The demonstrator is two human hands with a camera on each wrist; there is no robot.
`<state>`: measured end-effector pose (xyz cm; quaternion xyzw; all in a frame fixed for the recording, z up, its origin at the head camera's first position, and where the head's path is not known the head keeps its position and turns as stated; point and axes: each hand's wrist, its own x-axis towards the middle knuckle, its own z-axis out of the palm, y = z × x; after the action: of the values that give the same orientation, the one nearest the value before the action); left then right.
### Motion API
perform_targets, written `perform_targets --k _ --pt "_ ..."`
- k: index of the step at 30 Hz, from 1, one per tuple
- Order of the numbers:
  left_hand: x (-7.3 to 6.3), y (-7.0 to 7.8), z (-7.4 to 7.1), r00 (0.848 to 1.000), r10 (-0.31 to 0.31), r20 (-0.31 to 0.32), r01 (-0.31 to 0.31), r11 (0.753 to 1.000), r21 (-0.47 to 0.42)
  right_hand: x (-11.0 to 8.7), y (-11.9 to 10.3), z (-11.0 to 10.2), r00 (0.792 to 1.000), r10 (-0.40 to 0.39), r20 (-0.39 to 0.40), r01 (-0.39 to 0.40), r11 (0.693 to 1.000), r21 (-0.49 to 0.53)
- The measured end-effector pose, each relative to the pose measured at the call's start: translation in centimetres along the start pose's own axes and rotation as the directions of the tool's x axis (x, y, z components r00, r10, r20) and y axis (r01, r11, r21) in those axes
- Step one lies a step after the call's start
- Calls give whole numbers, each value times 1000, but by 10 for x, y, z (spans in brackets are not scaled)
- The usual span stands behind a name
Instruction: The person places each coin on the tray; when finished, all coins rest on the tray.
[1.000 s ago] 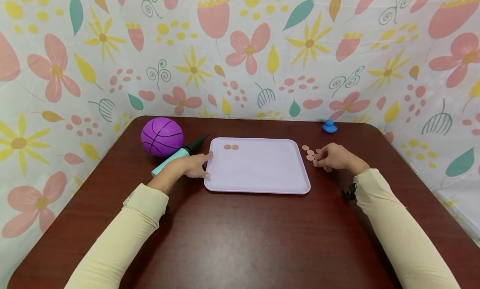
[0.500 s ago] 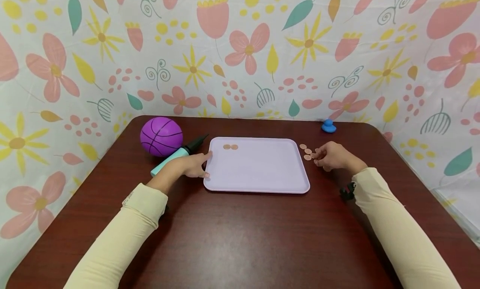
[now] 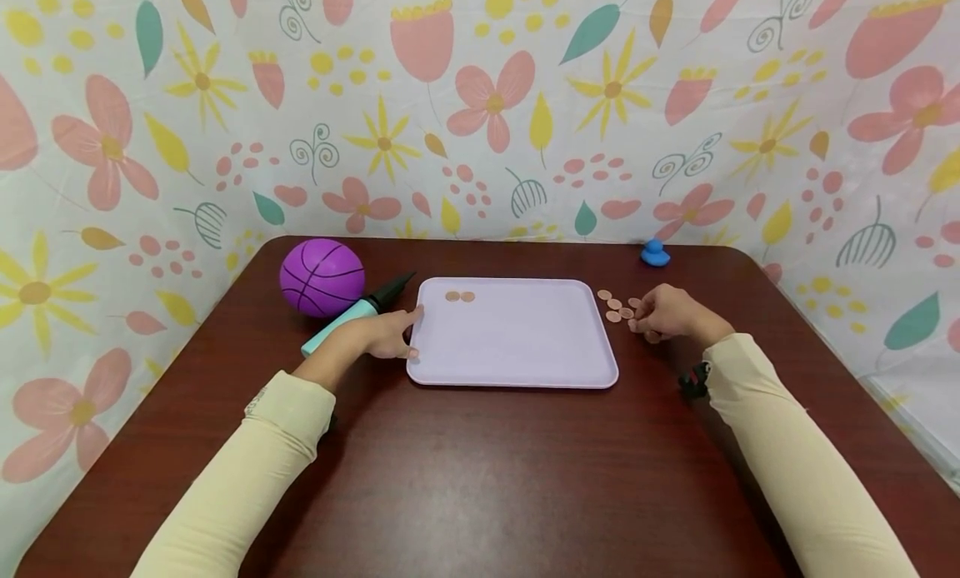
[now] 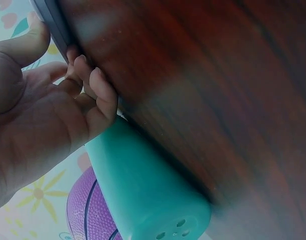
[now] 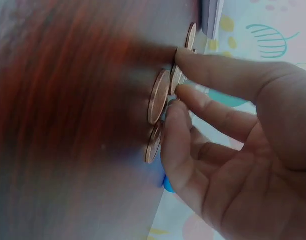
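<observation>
A pale lilac tray (image 3: pixel 517 336) lies mid-table, with two copper coins (image 3: pixel 460 296) in its upper left part. My left hand (image 3: pixel 387 334) touches the tray's left rim, thumb and forefinger spread apart. In the left wrist view, the thumb rests at the rim and the other fingers bend loosely beside it. To the right of the tray lie several more copper coins (image 3: pixel 614 316), flat on the table. Over them, my right hand (image 3: pixel 667 311) has thumb and forefinger at the two edges of a coin (image 5: pixel 176 75). Two other coins (image 5: pixel 159 97) lie beside those fingertips; the hand partly hides the group.
A teal hand pump (image 3: pixel 345 320) with a black nozzle lies left of the tray, under the left wrist. Behind it sits a purple basketball (image 3: pixel 322 276). A blue rubber duck (image 3: pixel 655 253) stands at the table's back right, before a flowered cloth (image 3: pixel 495 170).
The right fingertips have shifted slightly toward the near side, so more of the coins beside them show. The left hand and tray hold their places.
</observation>
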<state>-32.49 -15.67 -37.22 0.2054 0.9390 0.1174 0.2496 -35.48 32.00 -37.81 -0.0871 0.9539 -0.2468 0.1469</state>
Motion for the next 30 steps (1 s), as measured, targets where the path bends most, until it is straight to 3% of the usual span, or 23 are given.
perform_targets --k 11,18,27,30 --pt "1 0 1 1000 13 -5 -13 1000 3 -1 5 3 996 -61 -58 62 998 26" --pt "1 -1 1 1000 13 -4 -13 1000 3 -2 0 0 997 -70 12 70 997 18" --pt "1 -2 1 1000 11 -8 -11 1000 4 3 -3 -2 996 -94 -6 93 991 -95" --pt "1 -1 2 1000 17 -10 -17 1000 8 4 -6 -3 992 -120 -47 112 982 -151"
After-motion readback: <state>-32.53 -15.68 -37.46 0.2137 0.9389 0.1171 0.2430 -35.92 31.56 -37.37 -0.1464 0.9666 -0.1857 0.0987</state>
